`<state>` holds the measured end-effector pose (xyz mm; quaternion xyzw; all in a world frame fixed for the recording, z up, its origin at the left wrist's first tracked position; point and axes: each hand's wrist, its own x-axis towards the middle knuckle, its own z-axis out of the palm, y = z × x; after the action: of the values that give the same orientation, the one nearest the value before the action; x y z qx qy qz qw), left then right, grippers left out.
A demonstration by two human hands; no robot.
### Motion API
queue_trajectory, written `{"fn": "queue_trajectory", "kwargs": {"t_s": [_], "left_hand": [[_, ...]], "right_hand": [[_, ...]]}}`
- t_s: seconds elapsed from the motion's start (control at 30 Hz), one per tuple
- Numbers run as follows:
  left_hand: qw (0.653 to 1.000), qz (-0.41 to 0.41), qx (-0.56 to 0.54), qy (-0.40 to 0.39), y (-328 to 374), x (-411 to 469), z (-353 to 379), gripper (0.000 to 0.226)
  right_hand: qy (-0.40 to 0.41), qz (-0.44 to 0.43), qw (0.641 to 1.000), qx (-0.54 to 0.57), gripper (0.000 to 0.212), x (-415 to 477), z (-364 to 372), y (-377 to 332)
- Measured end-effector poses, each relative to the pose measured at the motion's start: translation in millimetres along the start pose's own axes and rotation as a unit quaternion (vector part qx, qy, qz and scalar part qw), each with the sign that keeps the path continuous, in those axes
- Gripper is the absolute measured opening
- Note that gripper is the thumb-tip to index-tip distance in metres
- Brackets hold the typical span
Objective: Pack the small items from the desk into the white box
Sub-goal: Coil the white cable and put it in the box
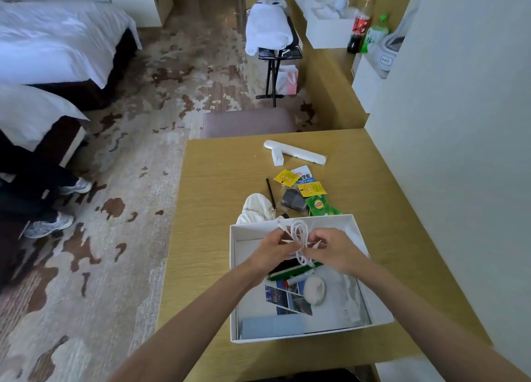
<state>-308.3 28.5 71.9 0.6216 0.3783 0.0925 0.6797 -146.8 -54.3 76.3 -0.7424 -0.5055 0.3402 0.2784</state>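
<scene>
Bundling a white cable (298,238) over the white box (290,223) at lower centre, your left hand (273,250) and right hand (334,252) pinch its loops, fingers closed on it; a pen, cards and a pouch already lie inside; sachets (311,188), a black pen (271,193), white cloth (255,209) and a white bar (296,153) wait higher on the wooden desk (230,180); beds (57,36) fill the upper left.

I count two yellow sachets (286,177), one green tea packet (319,205) and one black pen (270,194). One white box (290,337) holds perhaps six items.
</scene>
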Motion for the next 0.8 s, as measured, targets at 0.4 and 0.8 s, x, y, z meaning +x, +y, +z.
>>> {"fn": "queue_trajectory", "kwargs": {"t_s": [0.4,0.8], "left_hand": [[0.854,0.122,0.505,-0.018,-25.8,22.5,-13.4,0.04],[0.846,0.111,0.522,0.008,-44.0,1.3,-21.4,0.043]], "right_hand": [[-0.021,-0.055,0.998,0.008,0.012,-5.2,-73.9,-3.7],[-0.083,-0.157,0.944,-0.279,0.018,36.4,-47.3,-24.6]]}}
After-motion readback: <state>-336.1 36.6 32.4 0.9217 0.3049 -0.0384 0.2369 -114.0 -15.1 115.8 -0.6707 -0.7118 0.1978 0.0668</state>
